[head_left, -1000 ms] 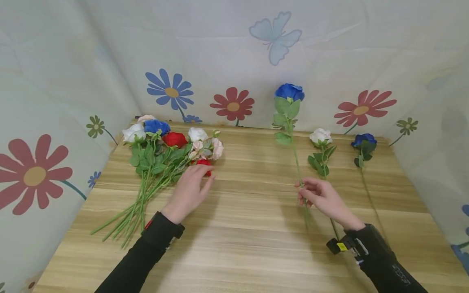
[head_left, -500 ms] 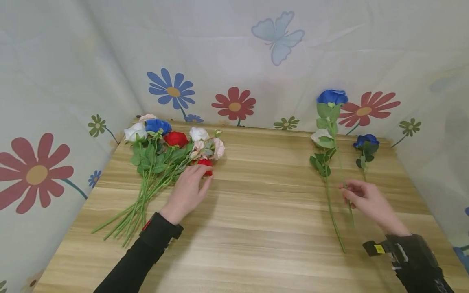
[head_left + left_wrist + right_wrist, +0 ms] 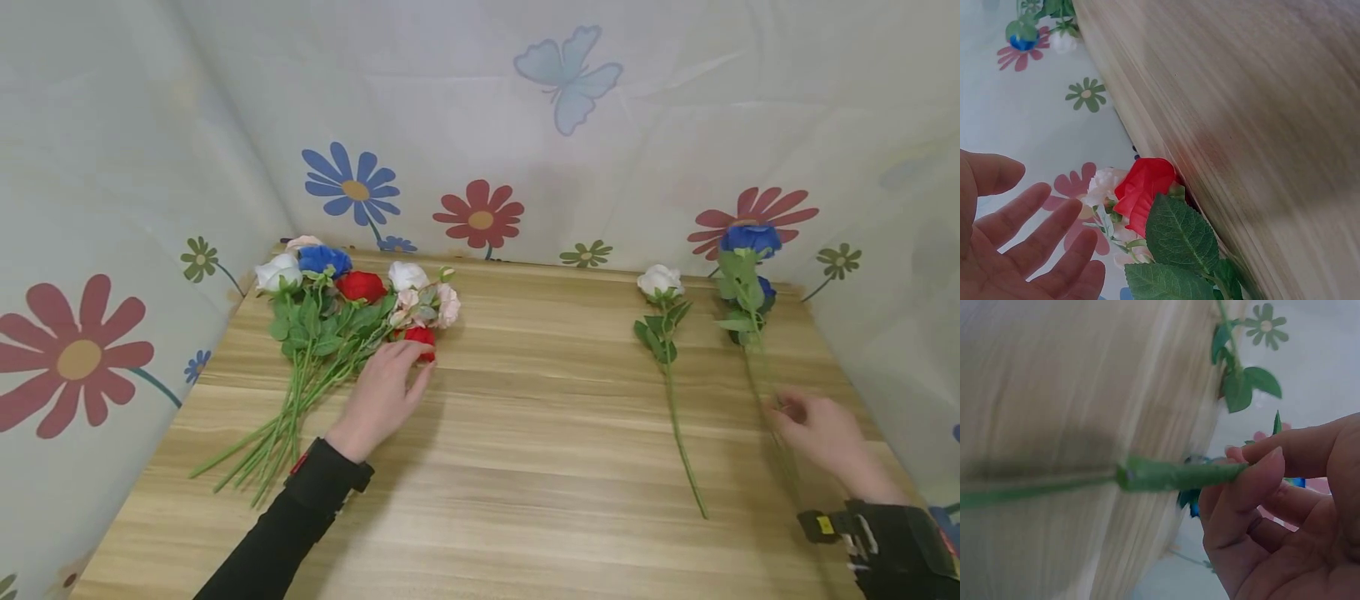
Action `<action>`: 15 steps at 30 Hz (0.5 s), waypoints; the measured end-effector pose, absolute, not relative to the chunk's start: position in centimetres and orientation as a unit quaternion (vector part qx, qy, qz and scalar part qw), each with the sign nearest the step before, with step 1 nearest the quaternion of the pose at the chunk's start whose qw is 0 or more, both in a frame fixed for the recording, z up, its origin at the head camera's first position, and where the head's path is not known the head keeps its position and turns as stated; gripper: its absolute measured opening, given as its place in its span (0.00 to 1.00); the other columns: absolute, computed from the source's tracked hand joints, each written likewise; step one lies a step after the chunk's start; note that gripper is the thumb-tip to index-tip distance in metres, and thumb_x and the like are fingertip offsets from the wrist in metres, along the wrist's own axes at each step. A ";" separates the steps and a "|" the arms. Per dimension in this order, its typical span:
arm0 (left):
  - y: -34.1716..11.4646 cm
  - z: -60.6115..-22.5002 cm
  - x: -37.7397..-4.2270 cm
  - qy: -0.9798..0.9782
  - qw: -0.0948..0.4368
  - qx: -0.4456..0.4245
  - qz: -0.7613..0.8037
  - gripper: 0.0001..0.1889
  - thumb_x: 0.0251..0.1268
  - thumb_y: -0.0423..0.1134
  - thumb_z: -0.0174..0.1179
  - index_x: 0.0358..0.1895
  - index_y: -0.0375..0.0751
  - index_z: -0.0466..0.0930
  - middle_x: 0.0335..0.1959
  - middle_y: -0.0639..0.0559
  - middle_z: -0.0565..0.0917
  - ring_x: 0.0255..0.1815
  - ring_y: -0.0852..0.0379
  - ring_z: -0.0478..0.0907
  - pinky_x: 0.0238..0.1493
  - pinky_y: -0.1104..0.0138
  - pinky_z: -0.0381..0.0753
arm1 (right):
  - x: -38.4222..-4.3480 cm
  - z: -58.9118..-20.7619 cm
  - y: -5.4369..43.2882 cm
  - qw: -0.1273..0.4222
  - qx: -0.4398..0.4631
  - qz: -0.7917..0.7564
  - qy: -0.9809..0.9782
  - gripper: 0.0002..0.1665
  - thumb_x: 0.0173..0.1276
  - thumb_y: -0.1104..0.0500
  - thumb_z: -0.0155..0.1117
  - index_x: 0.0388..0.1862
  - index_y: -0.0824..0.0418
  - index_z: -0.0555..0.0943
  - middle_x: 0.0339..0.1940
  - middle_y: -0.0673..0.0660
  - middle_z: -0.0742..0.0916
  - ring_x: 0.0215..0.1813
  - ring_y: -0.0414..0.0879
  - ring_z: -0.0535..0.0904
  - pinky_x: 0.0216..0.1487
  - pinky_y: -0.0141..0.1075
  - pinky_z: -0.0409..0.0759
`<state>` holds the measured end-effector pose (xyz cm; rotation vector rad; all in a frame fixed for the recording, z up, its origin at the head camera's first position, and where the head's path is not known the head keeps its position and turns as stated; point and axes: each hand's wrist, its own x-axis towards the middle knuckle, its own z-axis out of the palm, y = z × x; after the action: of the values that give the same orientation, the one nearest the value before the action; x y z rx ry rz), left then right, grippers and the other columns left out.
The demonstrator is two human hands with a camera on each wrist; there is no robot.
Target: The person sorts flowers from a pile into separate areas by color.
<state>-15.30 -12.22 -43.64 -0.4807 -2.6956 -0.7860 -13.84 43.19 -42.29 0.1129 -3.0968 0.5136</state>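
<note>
The right hand pinches the green stem of a blue rose, whose bloom sits beyond that hand. The left hand has its fingers relaxed and slightly parted over the counter. Left of it lies a bunch of mixed flowers, stems toward the person; one red rose is near its fingertips. Beyond and left of the right hand lies a white rose. Farther ahead of that hand, a second blue rose lies partly hidden by the held one; whether they touch cannot be told. Past both hands hangs a printed backdrop.
</note>
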 end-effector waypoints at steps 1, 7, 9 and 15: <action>-12.2 -43.6 -15.3 -0.937 0.144 -0.165 -0.273 0.11 0.73 0.37 0.60 0.53 0.38 0.83 0.51 0.43 0.86 0.53 0.42 0.81 0.57 0.51 0.79 | -13.8 -42.3 43.5 -0.007 0.036 0.161 -0.986 0.28 0.77 0.56 0.55 0.54 0.85 0.74 0.40 0.80 0.85 0.40 0.72 0.82 0.38 0.58 0.81; -12.2 -43.9 -15.3 -0.938 0.143 -0.165 -0.268 0.12 0.73 0.36 0.59 0.53 0.37 0.83 0.51 0.42 0.86 0.54 0.40 0.80 0.58 0.49 0.79 | -13.8 -42.7 44.5 -0.062 0.031 0.155 -0.985 0.30 0.77 0.55 0.54 0.56 0.86 0.73 0.40 0.79 0.86 0.40 0.71 0.83 0.37 0.58 0.81; -12.2 -44.0 -15.3 -0.939 0.145 -0.166 -0.265 0.12 0.73 0.36 0.59 0.53 0.36 0.83 0.51 0.42 0.86 0.54 0.40 0.81 0.58 0.49 0.79 | -13.9 -42.9 44.6 -0.085 0.031 0.155 -0.984 0.29 0.78 0.55 0.53 0.56 0.85 0.73 0.41 0.80 0.85 0.40 0.71 0.83 0.37 0.58 0.82; -12.2 -44.2 -15.3 -0.937 0.153 -0.174 -0.261 0.12 0.72 0.36 0.60 0.52 0.36 0.83 0.50 0.42 0.86 0.53 0.40 0.81 0.57 0.49 0.79 | -14.2 -43.5 44.9 -0.131 0.021 0.144 -0.981 0.26 0.73 0.59 0.56 0.52 0.86 0.72 0.42 0.82 0.83 0.42 0.75 0.82 0.39 0.60 0.82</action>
<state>-15.32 -12.22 -44.19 -0.4978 -2.6883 -0.7499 -14.16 44.90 -43.49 0.0715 -3.3679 0.4957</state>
